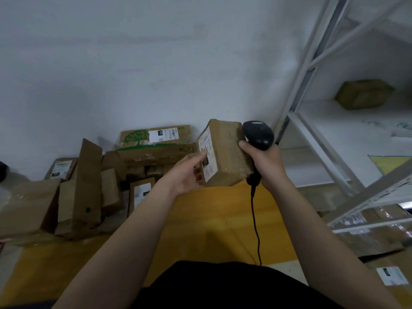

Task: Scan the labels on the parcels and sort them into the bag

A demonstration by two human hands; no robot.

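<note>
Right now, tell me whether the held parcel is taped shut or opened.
Shut, as far as visible: the parcel shows tape bands across its top and no raised flap. Underside hidden.

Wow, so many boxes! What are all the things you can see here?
held parcel: one, brown with a white label, between both hands
scanner: one, black, in the right hand, beside the held parcel
cable: one, black, hanging from the scanner
piled boxes: many, brown, left, by the wall
tree-print box: one, brown and green, on top of the pile
shelf rack: one, white, right
shelf box: one, brown, on the rack
yellow surface: one, below the hands
left hand: grips the held parcel, thumb on its label
right hand: holds the scanner
</note>
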